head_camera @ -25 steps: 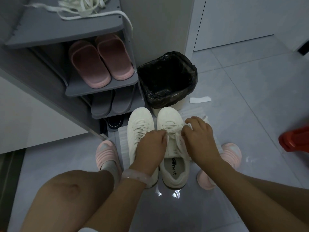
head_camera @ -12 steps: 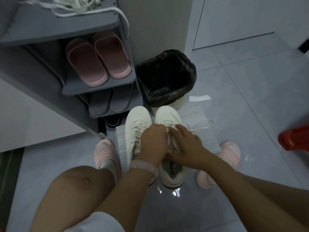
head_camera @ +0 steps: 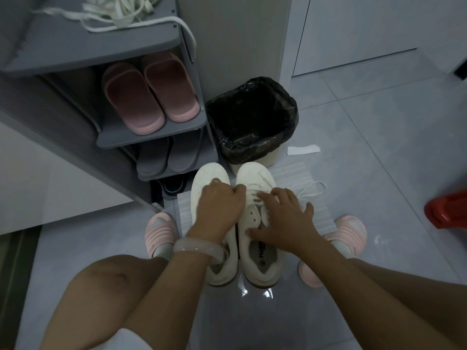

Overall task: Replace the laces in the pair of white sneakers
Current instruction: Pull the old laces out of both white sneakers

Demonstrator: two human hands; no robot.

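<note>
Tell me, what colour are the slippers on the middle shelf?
Pink. The slippers sit side by side on the grey shoe rack, seen in the head view.

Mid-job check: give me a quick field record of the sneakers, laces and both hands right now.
sneakers: white pair side by side on floor sheet
right sneaker lace: partly undone, loop trailing right
left hand: curled over left sneaker
right hand: fingers spread on right sneaker's laces
spare laces: atop shoe rack
bin: beyond toes
</note>
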